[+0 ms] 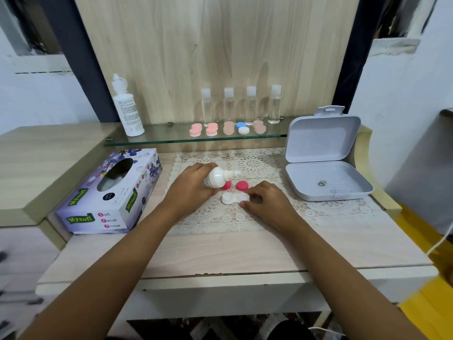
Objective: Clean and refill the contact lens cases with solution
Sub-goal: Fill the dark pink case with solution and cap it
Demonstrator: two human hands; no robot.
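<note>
An open white lens case [234, 198] lies on the lace mat [269, 212]. Its two pink caps sit just behind it: one [242, 185] in full view, the other [227, 185] partly hidden by a bottle. My left hand [190, 186] grips a small white solution bottle [217, 178], tipped on its side with the nozzle pointing right, above the case. My right hand [266, 198] holds the case's right end with curled fingers.
A tissue box [110, 192] stands at the left. An open grey plastic box [323, 165] sits at the right. The glass shelf [171, 139] behind carries a tall white bottle [127, 109], several clear bottles [229, 105] and several closed lens cases [212, 130].
</note>
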